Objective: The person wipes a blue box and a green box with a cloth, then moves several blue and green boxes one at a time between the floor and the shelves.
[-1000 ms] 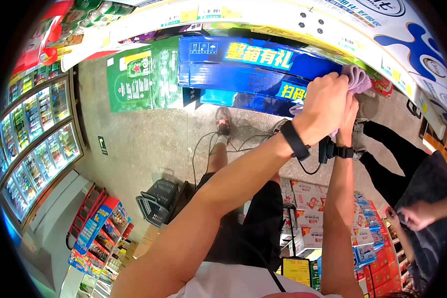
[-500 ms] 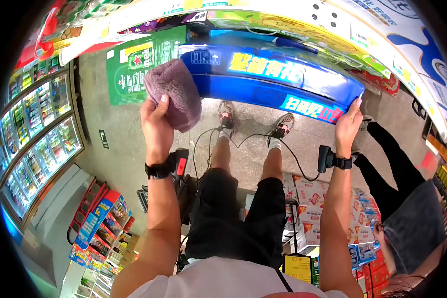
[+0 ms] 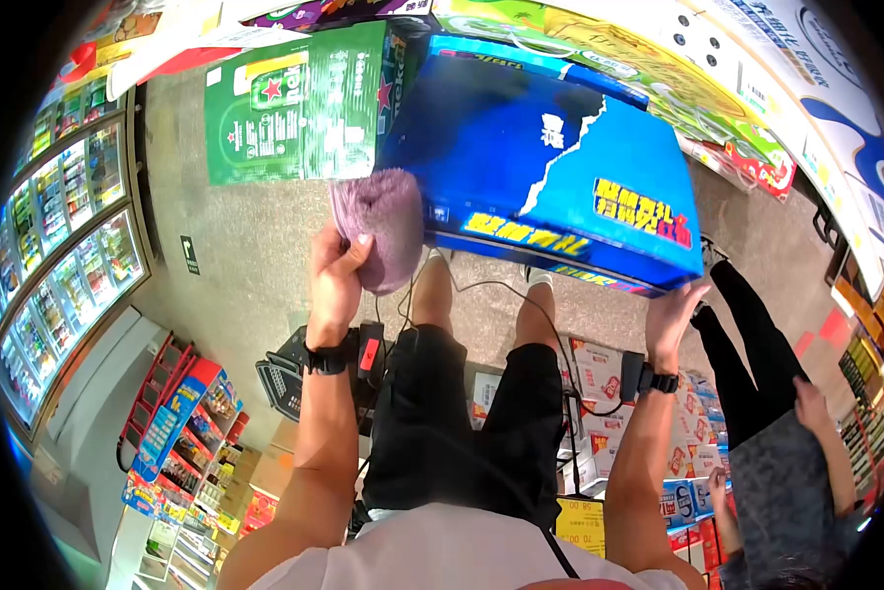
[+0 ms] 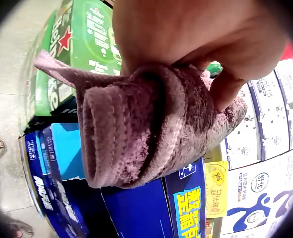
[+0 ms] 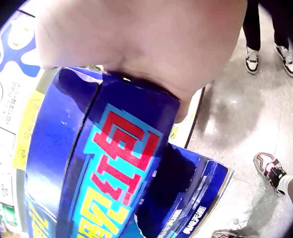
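My left hand (image 3: pixel 336 280) grips a folded purple cloth (image 3: pixel 388 221), thumb on its near side. That cloth overlaps the left front corner of a large blue carton (image 3: pixel 560 147) in the head view, and the left wrist view shows its loop and stitched edge. At the carton's right front corner, my right hand (image 3: pixel 673 320) rests with its fingers extended along the end. In the right wrist view the hand (image 5: pixel 141 39) covers that end, hiding most of the fingers. A green carton (image 3: pixel 294 108) stands left of the blue one.
Shelves with price labels and stacked packs (image 3: pixel 599 49) run along the far side. More blue cartons (image 5: pixel 201 198) lie beside the held one. Cables (image 3: pixel 491 287) hang near my legs. Another person (image 3: pixel 786 462) stands at the right; a black basket (image 3: pixel 283 379) is at the left.
The carton's broad face has come into view and its near edge sits lower. Earlier my left hand was across at the right end; it moved left with the cloth, then slightly right and down.
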`<state>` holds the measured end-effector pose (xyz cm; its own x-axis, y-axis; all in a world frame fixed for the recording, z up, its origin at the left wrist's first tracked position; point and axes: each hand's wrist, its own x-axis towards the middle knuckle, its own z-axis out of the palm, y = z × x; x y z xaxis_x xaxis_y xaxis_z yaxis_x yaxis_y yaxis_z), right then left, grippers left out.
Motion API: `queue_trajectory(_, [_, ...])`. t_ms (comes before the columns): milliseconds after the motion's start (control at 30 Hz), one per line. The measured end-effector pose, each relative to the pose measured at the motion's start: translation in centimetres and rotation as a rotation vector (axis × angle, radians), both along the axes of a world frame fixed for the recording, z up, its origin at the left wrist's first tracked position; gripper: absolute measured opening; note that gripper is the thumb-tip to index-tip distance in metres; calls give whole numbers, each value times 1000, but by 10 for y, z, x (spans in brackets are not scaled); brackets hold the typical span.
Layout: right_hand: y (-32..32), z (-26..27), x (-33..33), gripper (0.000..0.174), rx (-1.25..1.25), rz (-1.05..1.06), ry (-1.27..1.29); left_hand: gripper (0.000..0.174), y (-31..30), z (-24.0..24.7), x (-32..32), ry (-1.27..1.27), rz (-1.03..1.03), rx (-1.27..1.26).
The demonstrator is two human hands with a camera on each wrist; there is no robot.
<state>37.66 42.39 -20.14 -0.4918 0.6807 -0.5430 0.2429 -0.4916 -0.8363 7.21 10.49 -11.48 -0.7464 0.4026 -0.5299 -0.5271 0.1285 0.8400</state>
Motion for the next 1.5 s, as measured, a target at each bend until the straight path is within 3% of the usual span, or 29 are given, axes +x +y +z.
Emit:
queue_trajectory(33, [-2, 7, 0, 73, -137, 9, 28, 33, -2, 2, 7, -44, 35, -6])
queue_trajectory(233, [-45, -18, -8, 44, -102, -157, 41, 32, -27, -35, 46, -134, 159, -40])
queue_trajectory(400, [-37, -58, -20, 41, -38, -242, 153, 32, -28, -64, 48, -207, 196, 17])
queue_trajectory(600, [-27, -97, -42, 41, -20, -253, 223, 34, 4, -95, 13, -65, 189, 11])
queue_trajectory(767, [-29, -109, -62, 43, 24, -242, 64, 27, 12, -134, -4, -21, 124, -69])
queue_trajectory(833, [-27, -112, -54, 55, 119, -95, -108, 26, 17, -130, -1, -30, 143, -57])
queue_trajectory(933, [-29, -100, -60, 64, 1, -169, -129, 25, 17, -127, 2, -29, 145, -63])
queue_trajectory(1000, [-27, -92, -65, 56, 40, -35, -39, 26, 20, -126, 5, -81, 176, -75])
queue_trajectory(1067, [-27, -100, -58, 76, -10, -78, -190, 24, 22, -123, 7, -94, 169, -68])
queue_trajectory(1100, [-26, -108, -52, 64, -14, -69, -145, 27, 27, -113, 10, -119, 227, -62])
queue_trajectory(1333, [-24, -115, -52, 73, -35, -83, -46, 33, -10, -93, 31, -204, 384, -11])
queue_trajectory(1400, [-25, -106, -56, 76, 3, -85, -142, 32, -27, -83, 33, -372, 338, -14])
queue_trajectory(1467, [-19, -103, -51, 66, 118, -36, -220, 27, -49, -80, 23, -285, 358, -45])
queue_trajectory(1500, [-9, -106, -44, 65, 160, -37, -245, 27, -74, -90, 17, -194, 176, -239])
